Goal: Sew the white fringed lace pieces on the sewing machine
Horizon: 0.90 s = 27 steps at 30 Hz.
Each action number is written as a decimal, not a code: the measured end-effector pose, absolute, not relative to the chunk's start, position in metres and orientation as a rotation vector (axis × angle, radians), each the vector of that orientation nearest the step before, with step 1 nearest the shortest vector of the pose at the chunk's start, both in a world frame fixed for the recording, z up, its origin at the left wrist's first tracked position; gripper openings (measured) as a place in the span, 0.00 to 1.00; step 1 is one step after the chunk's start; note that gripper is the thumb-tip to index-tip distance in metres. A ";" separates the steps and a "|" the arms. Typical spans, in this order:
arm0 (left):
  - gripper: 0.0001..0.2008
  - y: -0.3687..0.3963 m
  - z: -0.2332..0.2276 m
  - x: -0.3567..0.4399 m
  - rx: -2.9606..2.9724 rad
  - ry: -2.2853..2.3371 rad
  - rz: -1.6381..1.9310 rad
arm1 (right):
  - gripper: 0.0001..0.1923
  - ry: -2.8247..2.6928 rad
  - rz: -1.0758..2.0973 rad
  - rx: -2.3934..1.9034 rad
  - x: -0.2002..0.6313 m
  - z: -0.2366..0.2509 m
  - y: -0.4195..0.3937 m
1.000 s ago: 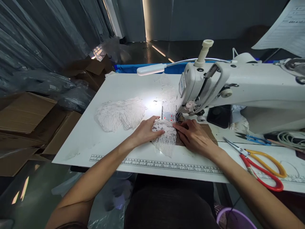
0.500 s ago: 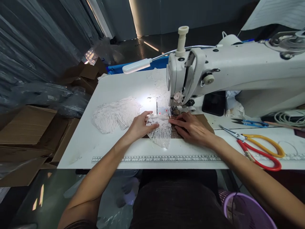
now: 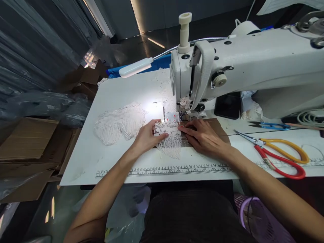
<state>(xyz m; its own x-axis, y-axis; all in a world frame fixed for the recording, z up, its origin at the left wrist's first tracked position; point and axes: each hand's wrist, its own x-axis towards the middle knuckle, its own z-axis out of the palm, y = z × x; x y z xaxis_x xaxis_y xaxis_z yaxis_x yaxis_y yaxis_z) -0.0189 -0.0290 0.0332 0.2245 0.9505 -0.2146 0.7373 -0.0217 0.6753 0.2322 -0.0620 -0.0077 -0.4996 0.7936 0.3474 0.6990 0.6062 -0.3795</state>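
Note:
A piece of white lace fabric point(image 3: 169, 140) with a fringed lower edge lies in front of the sewing machine's presser foot point(image 3: 184, 116). My left hand point(image 3: 147, 136) holds its left side, thumb on top and index finger near the upper edge; the other fingers are partly hidden. My right hand point(image 3: 202, 136) rests flat with fingers apart, its index fingertip touching the lace's right edge. Under that hand and partly under the lace is a flat brown sheet point(image 3: 217, 130). The white sewing machine point(image 3: 235, 67) stands over the work, a lamp point(image 3: 136, 68) lighting it.
More white lace point(image 3: 121, 123) lies left on the white table point(image 3: 86, 152). Red-and-yellow-handled scissors point(image 3: 273, 152), blue snips point(image 3: 274, 126) and a black phone point(image 3: 227, 106) are at the right. A printed ruler point(image 3: 162, 170) runs along the front. Cardboard boxes point(image 3: 27, 141) stand left.
The view has shifted a little, so the machine appears larger and further left. Both hands stay at the lace in nearly the same places; any travel of the lace is too small to tell.

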 end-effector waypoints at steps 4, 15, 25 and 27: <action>0.35 -0.030 0.033 -0.018 1.810 1.570 0.405 | 0.20 -2.370 0.353 -1.114 0.236 -0.004 -0.067; 0.35 -0.030 0.031 -0.021 1.837 1.527 0.424 | 0.20 -2.498 0.275 -1.193 0.234 0.001 -0.072; 0.17 -0.014 0.027 -0.023 2.654 1.167 0.569 | 0.21 -2.507 0.260 -1.215 0.233 0.001 -0.073; 0.15 -0.008 0.028 -0.018 2.830 0.808 0.393 | 0.21 -2.505 0.264 -1.216 0.233 0.001 -0.074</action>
